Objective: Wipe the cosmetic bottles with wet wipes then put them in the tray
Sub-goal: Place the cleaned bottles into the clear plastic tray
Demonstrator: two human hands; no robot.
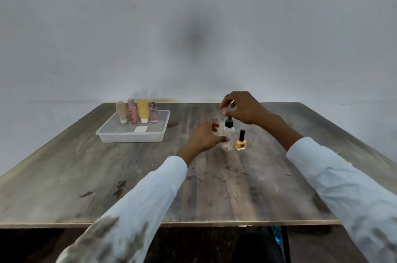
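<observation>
Four bottles stand in the clear plastic tray (111, 137) at ten o'clock; left hand (206, 137) clasps one clear dropper bottle (228, 133), right hand (241, 108) pinches its top; one yellow nail-polish bottle (241, 141) beside.

head cam | worn high, faces forward and down | table (107, 176) near, wall (193, 26) behind | single view

I see bare worktop (150, 187) between the clear tray (133, 137) and the clear dropper bottle (228, 137). The yellow nail polish bottle (241, 142) crowds its right side; four bottles (137, 113) fill the tray's far edge, leaving its near part free.
</observation>
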